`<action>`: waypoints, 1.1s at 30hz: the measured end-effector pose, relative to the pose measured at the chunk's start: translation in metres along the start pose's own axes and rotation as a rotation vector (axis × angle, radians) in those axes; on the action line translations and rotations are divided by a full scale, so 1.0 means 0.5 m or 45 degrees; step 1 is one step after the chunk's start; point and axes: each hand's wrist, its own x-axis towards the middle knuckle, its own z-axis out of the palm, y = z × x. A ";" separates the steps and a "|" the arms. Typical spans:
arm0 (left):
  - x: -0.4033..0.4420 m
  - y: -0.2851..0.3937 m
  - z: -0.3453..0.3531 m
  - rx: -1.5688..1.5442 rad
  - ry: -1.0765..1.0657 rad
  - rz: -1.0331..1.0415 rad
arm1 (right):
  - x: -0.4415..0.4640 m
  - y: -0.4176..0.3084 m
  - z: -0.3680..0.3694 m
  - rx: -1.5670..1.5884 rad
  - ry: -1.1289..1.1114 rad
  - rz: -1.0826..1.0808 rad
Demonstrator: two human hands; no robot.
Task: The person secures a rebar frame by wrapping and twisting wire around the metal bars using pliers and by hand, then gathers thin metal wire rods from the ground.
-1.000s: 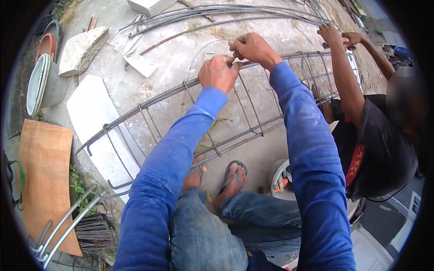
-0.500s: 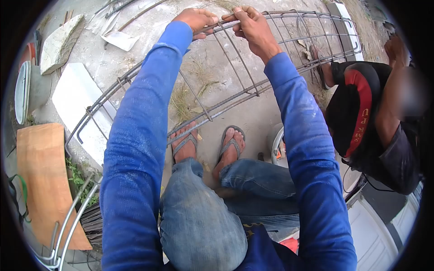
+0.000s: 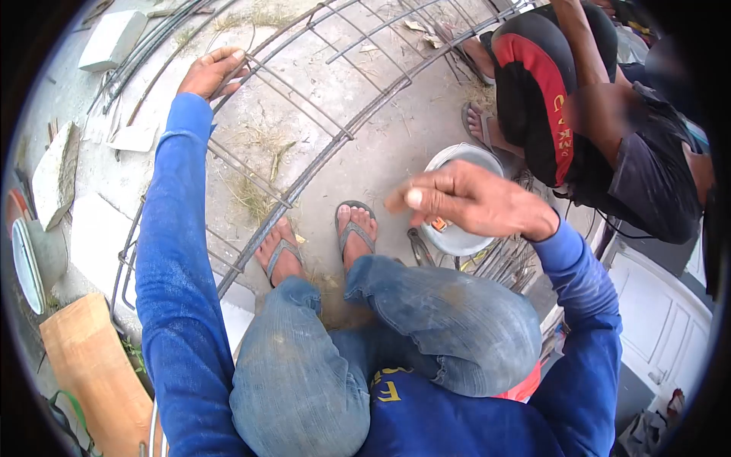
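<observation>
My left hand point(image 3: 213, 75), at the upper left, has its fingers closed on the top bar of a long rebar cage point(image 3: 320, 164). The cage curves from the lower left to the upper right, past my sandalled feet. Away from the cage, my right hand point(image 3: 480, 202) hangs over a white bucket point(image 3: 459, 242). Its fingers reach forward, slightly bent and blurred at the tips, with the thumb apart and nothing visible in them. Orange items show in the bucket below this hand. Pliers point(image 3: 419, 248) lie beside the bucket's left side.
A person in dark clothes point(image 3: 533, 91) crouches at the upper right, near the cage's far end. Thin rods point(image 3: 502, 263) lie right of the bucket. At left are a white block point(image 3: 113, 39), a broken slab point(image 3: 57, 175), a pail point(image 3: 30, 263) and a plywood sheet point(image 3: 99, 369).
My right hand has left the cage bar and moved down toward me, over the bucket. My left hand stays on the bar. The view has turned, shifting the scene.
</observation>
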 end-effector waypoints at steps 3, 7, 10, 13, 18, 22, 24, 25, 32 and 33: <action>0.009 -0.019 0.000 0.024 0.085 -0.009 | -0.191 0.178 0.102 0.337 -0.124 0.401; 0.023 -0.026 -0.002 0.022 0.073 -0.007 | -0.341 0.514 0.320 0.472 0.237 0.778; 0.008 -0.010 0.007 -0.031 0.075 -0.075 | -0.298 0.630 0.402 0.327 0.433 0.910; 0.014 -0.010 0.000 -0.046 0.036 -0.099 | -0.237 0.675 0.431 0.172 0.505 1.001; 0.015 -0.007 0.000 -0.045 0.006 -0.104 | -0.217 0.723 0.455 0.048 0.528 1.055; 0.002 0.002 0.007 -0.038 0.021 -0.082 | -0.231 0.729 0.457 -0.023 0.510 1.073; 0.004 -0.002 0.003 -0.037 0.022 -0.071 | -0.243 0.729 0.459 -0.059 0.491 1.075; 0.006 -0.006 0.002 -0.039 0.021 -0.067 | -0.253 0.733 0.459 -0.080 0.482 1.074; 0.004 -0.002 0.011 -0.060 0.039 -0.039 | -0.357 0.773 0.463 -0.300 0.416 1.042; 0.004 -0.001 0.011 -0.068 0.035 -0.023 | -0.379 0.782 0.461 -0.355 0.401 1.027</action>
